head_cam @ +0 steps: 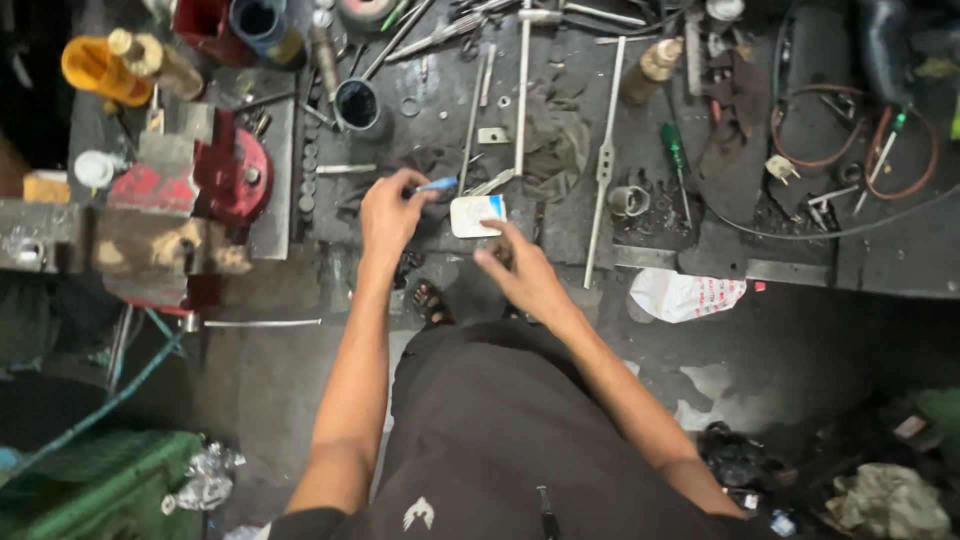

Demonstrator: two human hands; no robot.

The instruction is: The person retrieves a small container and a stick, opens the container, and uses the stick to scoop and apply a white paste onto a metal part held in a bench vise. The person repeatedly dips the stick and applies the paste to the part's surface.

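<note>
The small white box [477,216] with a blue corner sits at the near edge of the dark workbench [900,250], between the two hands and just beyond the person's dark trousers. The right hand [520,268] reaches up to it from below, fingers curled and fingertips touching its lower right side; whether they actually grip it I cannot tell. The left hand [390,212] lies just left of the box, thumb and fingers pinched on a thin blue-tipped tool [437,185] that points right, its tip just above the box's upper left corner.

On the floor near the right forearm lies a crumpled white plastic bag [686,294]. To the far left, a red bench vise [205,180] is mounted on the bench corner.

Beyond the hands, a dark rag [550,140] lies spread on the bench, crossed by long metal rods [521,90]. To the right of these a long tap wrench [604,160] runs almost upright in the view, with a green-handled screwdriver [674,150] beside it. Farther right, a coil of reddish wire [850,140] loops over the surface. At the far left edge stands a yellow bottle [100,70], tipped on its side, near a dark round cup [358,104].
</note>
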